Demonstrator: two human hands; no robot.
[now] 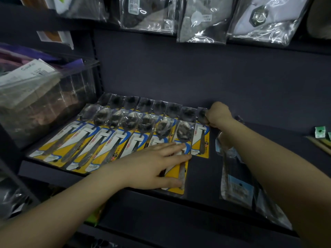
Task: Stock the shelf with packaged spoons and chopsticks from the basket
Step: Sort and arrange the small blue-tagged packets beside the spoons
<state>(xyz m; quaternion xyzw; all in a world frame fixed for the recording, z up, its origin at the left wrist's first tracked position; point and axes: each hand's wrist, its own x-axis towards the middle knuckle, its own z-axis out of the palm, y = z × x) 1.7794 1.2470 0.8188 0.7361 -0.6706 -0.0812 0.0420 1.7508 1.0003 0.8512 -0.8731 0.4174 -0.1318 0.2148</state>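
Head view: on the shelf (pixel 206 178), the left hand (pixel 152 163) lies flat, fingers spread, on a front-row spoon pack (pixel 177 174), while the right hand (pixel 217 114) pinches the last back-row pack (pixel 201 140). Best squared edge-to-edge before release.

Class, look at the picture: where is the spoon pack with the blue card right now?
In the head view, the blue-card spoon pack lies on the dark shelf, right of the yellow-card spoon packs, partly under the right forearm.

Dim, soft focus — glare on plastic, warped edges
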